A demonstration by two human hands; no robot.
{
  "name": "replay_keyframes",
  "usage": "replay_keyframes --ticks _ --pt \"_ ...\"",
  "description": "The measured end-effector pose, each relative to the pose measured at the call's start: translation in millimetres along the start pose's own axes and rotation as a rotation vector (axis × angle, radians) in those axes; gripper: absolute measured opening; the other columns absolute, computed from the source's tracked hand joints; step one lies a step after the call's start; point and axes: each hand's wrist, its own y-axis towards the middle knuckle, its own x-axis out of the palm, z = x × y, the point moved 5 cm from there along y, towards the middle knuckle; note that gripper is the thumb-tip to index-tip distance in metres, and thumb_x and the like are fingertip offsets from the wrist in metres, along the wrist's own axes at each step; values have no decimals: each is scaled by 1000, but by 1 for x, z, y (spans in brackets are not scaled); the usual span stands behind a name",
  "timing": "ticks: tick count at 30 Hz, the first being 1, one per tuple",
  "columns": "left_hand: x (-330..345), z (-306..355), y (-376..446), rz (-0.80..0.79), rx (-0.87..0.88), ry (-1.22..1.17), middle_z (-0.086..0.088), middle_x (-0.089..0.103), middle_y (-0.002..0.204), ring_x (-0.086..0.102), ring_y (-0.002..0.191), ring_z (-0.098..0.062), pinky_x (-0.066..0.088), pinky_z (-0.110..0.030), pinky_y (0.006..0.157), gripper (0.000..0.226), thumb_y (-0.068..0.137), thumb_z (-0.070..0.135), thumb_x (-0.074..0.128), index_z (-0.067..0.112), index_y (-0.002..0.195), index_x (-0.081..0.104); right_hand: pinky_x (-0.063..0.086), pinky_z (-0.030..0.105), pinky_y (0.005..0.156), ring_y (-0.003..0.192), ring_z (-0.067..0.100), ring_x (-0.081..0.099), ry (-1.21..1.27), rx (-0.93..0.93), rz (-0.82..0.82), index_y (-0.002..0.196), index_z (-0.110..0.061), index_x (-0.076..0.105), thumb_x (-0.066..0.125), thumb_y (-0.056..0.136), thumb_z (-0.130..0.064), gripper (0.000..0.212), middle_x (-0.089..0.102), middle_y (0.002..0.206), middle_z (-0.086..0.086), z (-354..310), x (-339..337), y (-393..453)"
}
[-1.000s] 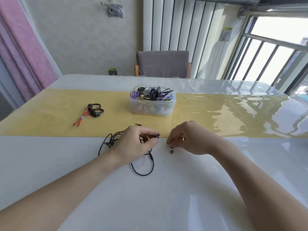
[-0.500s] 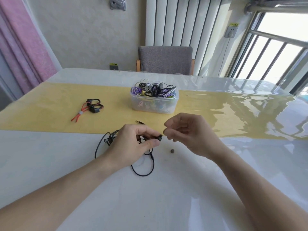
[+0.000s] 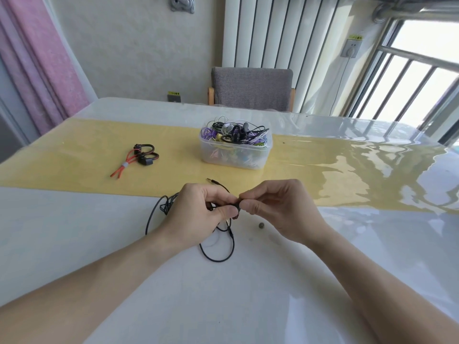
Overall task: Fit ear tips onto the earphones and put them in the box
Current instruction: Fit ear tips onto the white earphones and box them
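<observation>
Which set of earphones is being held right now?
The black wired earphones, gripped by both hands; the red-corded pair lies untouched, and the others sit in the box.

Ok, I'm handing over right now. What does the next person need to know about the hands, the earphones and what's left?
Left hand grips the black earbud; its cable trails on the table.
Right hand pinches at the earbud's tip, presumably fitting an ear tip.
One loose ear tip lies on the table.
Left: fit it, then into the clear box. Red earphones wait on the yellow runner.
</observation>
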Motion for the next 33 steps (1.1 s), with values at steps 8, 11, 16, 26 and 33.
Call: replay_keyframes --ticks 8,11,16,26,33 --pt "-1 -8 -1 66 -99 -49 3 75 74 66 65 -4 45 -15 63 15 82 2 74 18 84 74 59 54 72 77 20 74 3 -39 34 83 -12 78 82 80 -12 5 78 82 -1 2 5 -1" --pt "-1 -9 -1 58 -109 -51 3 76 75 69 69 -7 48 -17 67 15 83 2 73 16 86 75 58 26 73 76 14 72 -17 -169 42 84 -15 79 81 80 -5 11 75 82 0 -3 8 -2" --pt "-1 -6 -3 42 -126 -22 6 75 74 64 63 1 42 -8 61 14 85 3 71 15 89 76 50 15 69 74 13 69 -186 -286 83 86 -13 81 82 81 -9 7 73 84 -4 -8 8 -3" --pt "-1 -6 -4 87 -141 -61 3 76 74 69 69 -7 49 -16 66 17 85 2 70 18 86 76 56 26 72 75 15 70 -201 -254 192 84 -14 81 82 81 -11 4 74 83 -7 -6 10 -6" --pt "1 -2 -7 137 -108 19 6 73 68 63 58 1 42 -6 58 18 82 -3 71 15 83 76 59 38 77 78 13 72 -166 -71 148 81 -26 78 82 82 -16 11 76 80 -9 2 14 -6"
